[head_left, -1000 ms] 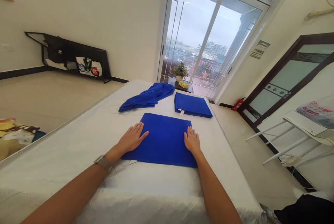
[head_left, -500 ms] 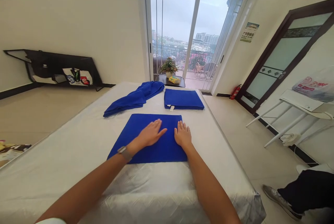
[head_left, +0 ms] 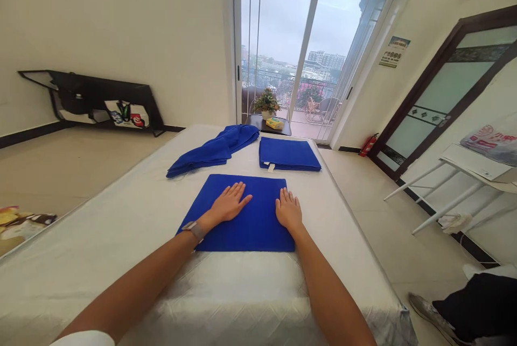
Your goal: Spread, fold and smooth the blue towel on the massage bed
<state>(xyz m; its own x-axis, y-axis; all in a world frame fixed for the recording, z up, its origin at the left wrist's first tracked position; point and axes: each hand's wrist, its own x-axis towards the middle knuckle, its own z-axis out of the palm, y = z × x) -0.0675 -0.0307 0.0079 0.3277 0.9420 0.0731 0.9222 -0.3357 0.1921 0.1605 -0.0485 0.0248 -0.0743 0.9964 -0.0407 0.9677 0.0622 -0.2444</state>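
A blue cloth (head_left: 258,227), folded into a flat rectangle, lies before me on the white-covered table. My left hand (head_left: 229,203) rests flat on its middle-left part, fingers stretched out and thumb apart. On its right edge lies my right hand (head_left: 289,209), palm down with the fingers straight. Neither hand grips anything. Just beyond sits a neat stack of folded blue cloth (head_left: 288,153) with a white tag at its near edge. To the left of that stack is a loose, rumpled pile of blue cloth (head_left: 214,151).
The pale tablecloth (head_left: 133,217) hangs over the near edge. A small dark table beyond holds a potted plant (head_left: 266,103) and a yellow packet (head_left: 274,123). At the right stand a white folding table (head_left: 476,166) and, lower, a person's shoe (head_left: 430,313).
My left hand has slid slightly left and away from me over the cloth. The right hand stays at the right edge. The whole view has shifted a little.
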